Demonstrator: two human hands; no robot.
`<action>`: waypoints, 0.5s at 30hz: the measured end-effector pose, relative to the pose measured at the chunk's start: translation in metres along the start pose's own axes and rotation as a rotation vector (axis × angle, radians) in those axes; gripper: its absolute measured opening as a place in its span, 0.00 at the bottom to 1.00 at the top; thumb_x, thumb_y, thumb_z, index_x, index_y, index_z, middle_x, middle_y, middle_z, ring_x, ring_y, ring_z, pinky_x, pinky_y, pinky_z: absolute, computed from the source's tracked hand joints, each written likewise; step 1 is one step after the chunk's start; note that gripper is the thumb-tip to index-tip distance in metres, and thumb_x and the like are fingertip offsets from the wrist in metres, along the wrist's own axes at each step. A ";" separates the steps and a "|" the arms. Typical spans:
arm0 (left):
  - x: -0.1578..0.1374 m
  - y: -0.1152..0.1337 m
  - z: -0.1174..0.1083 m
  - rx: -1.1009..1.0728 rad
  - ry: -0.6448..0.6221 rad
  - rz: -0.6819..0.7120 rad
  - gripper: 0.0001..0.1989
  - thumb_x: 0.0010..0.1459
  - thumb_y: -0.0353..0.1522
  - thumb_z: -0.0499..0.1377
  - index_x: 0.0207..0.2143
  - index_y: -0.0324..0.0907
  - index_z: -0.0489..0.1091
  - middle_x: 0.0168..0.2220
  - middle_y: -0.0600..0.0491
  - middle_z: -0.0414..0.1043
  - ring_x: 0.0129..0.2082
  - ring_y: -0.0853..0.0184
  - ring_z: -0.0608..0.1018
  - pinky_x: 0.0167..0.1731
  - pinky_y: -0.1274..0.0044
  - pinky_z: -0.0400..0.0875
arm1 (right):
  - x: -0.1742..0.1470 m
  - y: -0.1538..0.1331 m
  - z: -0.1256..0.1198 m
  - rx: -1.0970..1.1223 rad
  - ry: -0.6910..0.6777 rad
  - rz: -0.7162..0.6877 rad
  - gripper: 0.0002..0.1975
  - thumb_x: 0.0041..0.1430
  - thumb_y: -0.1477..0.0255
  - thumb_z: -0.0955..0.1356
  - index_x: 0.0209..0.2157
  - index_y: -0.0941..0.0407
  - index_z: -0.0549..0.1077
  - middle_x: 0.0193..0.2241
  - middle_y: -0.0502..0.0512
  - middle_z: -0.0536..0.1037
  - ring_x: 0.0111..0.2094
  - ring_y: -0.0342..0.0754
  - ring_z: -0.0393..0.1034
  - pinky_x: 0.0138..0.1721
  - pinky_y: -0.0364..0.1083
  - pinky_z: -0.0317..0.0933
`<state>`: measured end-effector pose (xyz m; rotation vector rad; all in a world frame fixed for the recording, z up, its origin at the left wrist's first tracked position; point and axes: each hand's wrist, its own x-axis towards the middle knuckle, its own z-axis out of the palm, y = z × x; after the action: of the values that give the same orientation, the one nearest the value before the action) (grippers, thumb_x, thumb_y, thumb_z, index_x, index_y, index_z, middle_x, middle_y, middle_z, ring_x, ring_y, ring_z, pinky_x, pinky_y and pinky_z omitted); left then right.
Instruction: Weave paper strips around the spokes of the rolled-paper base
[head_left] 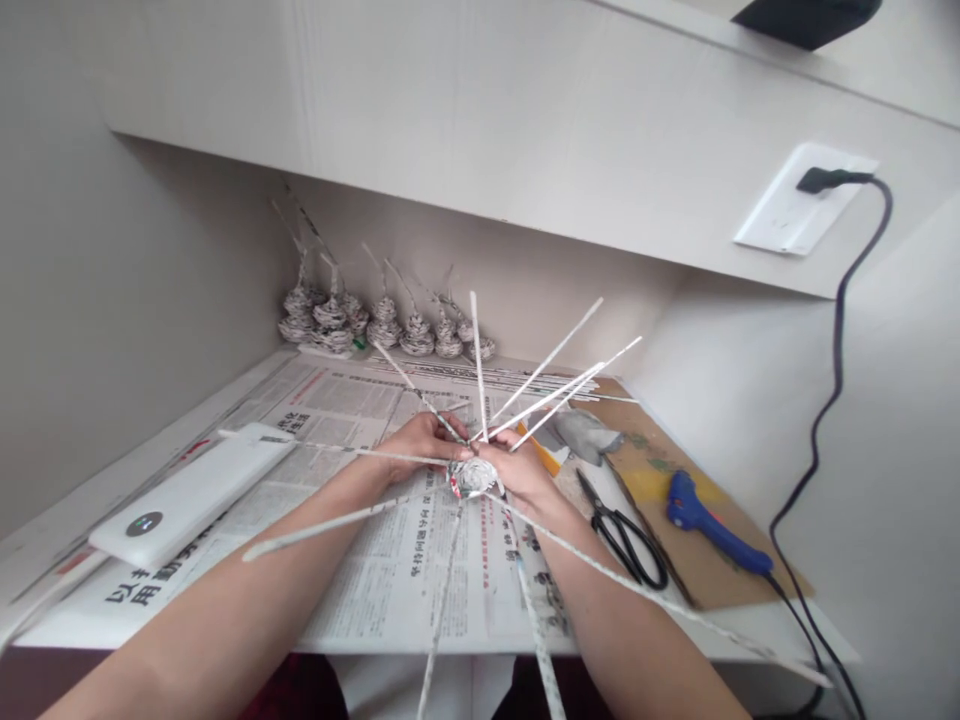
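Observation:
Between my two hands is a small round base woven from rolled newspaper point(474, 478), with several long paper sticks spreading out from it on all sides. My left hand point(426, 442) pinches its far left edge, fingers closed around the start of the sticks. On the far right edge, my right hand point(517, 462) is closed on the same weave; some of its fingertips are hidden behind the sticks. One loose stick point(675, 605) passes over my right forearm, and another stick point(322, 525) crosses my left forearm.
Newspaper point(360, 590) covers the table. A white rectangular device point(195, 490) lies left. Black-handled scissors point(626, 540) and a corded blue glue gun point(712, 525) on cardboard point(712, 590) lie right. Several woven paper gourds point(384, 325) stand at the back, near loose paper sticks point(517, 378).

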<state>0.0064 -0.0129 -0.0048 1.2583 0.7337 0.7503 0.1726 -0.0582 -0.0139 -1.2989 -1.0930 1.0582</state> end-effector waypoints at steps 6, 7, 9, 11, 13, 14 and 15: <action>0.003 -0.001 0.003 0.092 0.126 0.058 0.25 0.30 0.34 0.74 0.33 0.36 0.73 0.14 0.60 0.65 0.15 0.73 0.65 0.17 0.80 0.56 | -0.001 -0.002 0.000 -0.009 -0.004 -0.048 0.13 0.40 0.65 0.75 0.28 0.58 0.78 0.22 0.51 0.78 0.23 0.44 0.70 0.26 0.43 0.62; 0.003 0.000 0.002 0.114 0.142 0.059 0.24 0.31 0.34 0.73 0.34 0.35 0.74 0.14 0.59 0.65 0.15 0.73 0.66 0.18 0.80 0.57 | -0.002 -0.006 -0.001 -0.014 -0.020 -0.035 0.13 0.41 0.64 0.75 0.28 0.58 0.78 0.22 0.51 0.78 0.22 0.44 0.70 0.25 0.43 0.62; 0.004 0.002 0.000 0.155 0.186 0.068 0.22 0.32 0.34 0.73 0.32 0.35 0.75 0.15 0.57 0.68 0.17 0.71 0.68 0.19 0.79 0.59 | -0.006 -0.014 -0.003 -0.037 -0.061 0.044 0.14 0.41 0.62 0.74 0.27 0.58 0.77 0.19 0.50 0.76 0.18 0.44 0.68 0.21 0.43 0.61; 0.003 0.003 -0.002 0.162 0.221 0.086 0.19 0.32 0.34 0.73 0.30 0.36 0.76 0.19 0.54 0.72 0.20 0.69 0.71 0.21 0.78 0.62 | -0.009 -0.020 -0.004 -0.028 -0.073 0.088 0.15 0.41 0.61 0.74 0.27 0.58 0.76 0.18 0.50 0.76 0.16 0.45 0.67 0.18 0.44 0.61; 0.003 0.003 -0.002 0.136 0.223 0.092 0.18 0.34 0.34 0.72 0.30 0.36 0.77 0.23 0.52 0.76 0.23 0.67 0.74 0.24 0.77 0.65 | -0.008 -0.021 -0.005 -0.021 -0.060 0.082 0.16 0.39 0.60 0.75 0.26 0.58 0.75 0.18 0.50 0.76 0.16 0.46 0.67 0.17 0.44 0.61; 0.002 0.003 -0.002 0.122 0.219 0.084 0.18 0.35 0.35 0.72 0.31 0.36 0.77 0.24 0.51 0.76 0.23 0.66 0.74 0.24 0.76 0.65 | -0.007 -0.019 -0.005 -0.018 -0.044 0.064 0.15 0.38 0.61 0.75 0.25 0.57 0.75 0.17 0.50 0.76 0.16 0.46 0.67 0.18 0.44 0.61; 0.002 0.003 -0.001 0.110 0.212 0.070 0.18 0.36 0.36 0.71 0.31 0.36 0.77 0.24 0.51 0.76 0.23 0.66 0.74 0.25 0.76 0.66 | -0.005 -0.016 -0.005 -0.018 -0.024 0.042 0.15 0.38 0.61 0.75 0.24 0.57 0.75 0.17 0.50 0.76 0.16 0.46 0.67 0.18 0.44 0.61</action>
<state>0.0065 -0.0101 -0.0017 1.3220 0.9162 0.9206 0.1762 -0.0639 0.0017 -1.3315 -1.0995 1.1002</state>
